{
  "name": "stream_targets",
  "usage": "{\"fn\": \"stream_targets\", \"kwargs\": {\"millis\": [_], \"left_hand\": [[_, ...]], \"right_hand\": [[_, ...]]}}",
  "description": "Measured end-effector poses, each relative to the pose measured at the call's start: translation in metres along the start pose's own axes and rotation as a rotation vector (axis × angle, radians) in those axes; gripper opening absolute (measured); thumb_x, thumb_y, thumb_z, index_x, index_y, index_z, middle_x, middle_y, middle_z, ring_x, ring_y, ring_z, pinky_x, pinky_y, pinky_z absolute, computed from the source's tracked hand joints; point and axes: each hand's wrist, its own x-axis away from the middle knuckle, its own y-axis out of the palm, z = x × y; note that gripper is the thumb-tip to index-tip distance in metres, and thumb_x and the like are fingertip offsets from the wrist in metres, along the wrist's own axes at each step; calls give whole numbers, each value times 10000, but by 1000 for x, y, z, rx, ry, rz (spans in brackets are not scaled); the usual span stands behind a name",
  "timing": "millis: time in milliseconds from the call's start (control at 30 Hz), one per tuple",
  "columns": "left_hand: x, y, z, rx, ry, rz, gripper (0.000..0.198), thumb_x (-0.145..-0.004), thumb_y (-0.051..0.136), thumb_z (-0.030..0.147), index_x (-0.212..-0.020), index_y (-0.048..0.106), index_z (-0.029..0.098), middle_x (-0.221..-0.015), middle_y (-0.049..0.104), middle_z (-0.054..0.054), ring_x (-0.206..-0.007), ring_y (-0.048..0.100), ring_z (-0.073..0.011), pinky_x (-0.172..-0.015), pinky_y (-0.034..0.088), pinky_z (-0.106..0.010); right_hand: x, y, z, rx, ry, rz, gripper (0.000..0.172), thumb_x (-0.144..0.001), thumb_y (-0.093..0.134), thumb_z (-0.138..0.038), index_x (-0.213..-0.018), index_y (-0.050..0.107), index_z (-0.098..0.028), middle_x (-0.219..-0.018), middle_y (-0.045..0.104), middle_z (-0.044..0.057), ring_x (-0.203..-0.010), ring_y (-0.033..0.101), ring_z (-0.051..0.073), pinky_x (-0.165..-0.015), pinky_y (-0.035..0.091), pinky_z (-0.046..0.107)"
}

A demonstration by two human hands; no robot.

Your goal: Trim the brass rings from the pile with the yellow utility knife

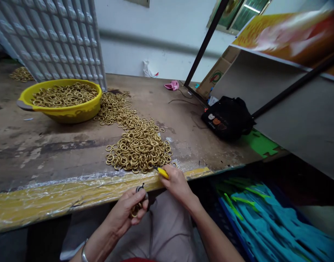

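Observation:
A heap of brass rings [138,145] lies on the worn wooden bench [47,153] near its front edge. My right hand [176,183] is closed on a small yellow-handled tool [163,172] whose tip reaches into the near side of the heap. My left hand [130,211] sits below the bench edge over my lap, fingers curled round a few brass rings [134,210], with a thin black wire loop [140,188] sticking up from its fingertips.
A yellow basin [63,111] full of rings stands at the back left, before a white plastic grid [55,36]. A black bag [228,116] lies at the right by a slanted grey board [292,109]. Blue and green pieces [265,222] fill a bin at lower right.

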Motion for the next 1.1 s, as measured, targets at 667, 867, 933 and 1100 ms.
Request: {"fn": "stream_targets", "kwargs": {"millis": [667,867,933,1100], "left_hand": [[39,13,10,-133,173,-27,228,-776,743,326,-845,651,129,-641,572,-2,-474,436,-52,-362,302,-123],[52,7,10,-269,176,-23,245,-802,703,357,-778,640,121,-543,522,24,-440,424,-57,-379,310,-144],[54,7,9,-300,206,25,258,-794,708,355,-717,595,136,-519,508,39,-413,405,-51,-384,316,-155],[56,7,9,-444,268,59,250,-797,707,349,-720,589,142,-511,508,43,-413,404,-52,-417,327,-171]], "right_hand": [[73,13,-72,-991,181,-19,240,-871,602,-389,-781,609,-166,-599,545,-27,-496,427,84,-483,340,213],[92,-4,-69,-266,-127,11,213,-821,488,-63,-922,632,-183,-858,641,45,-769,575,164,-704,412,262],[96,-3,-70,-134,-146,-29,292,-769,478,-19,-960,622,-187,-882,646,49,-784,586,174,-704,412,266],[99,3,-72,29,-110,-97,296,-770,469,-8,-945,615,-197,-873,638,40,-778,590,176,-679,392,263]]}}
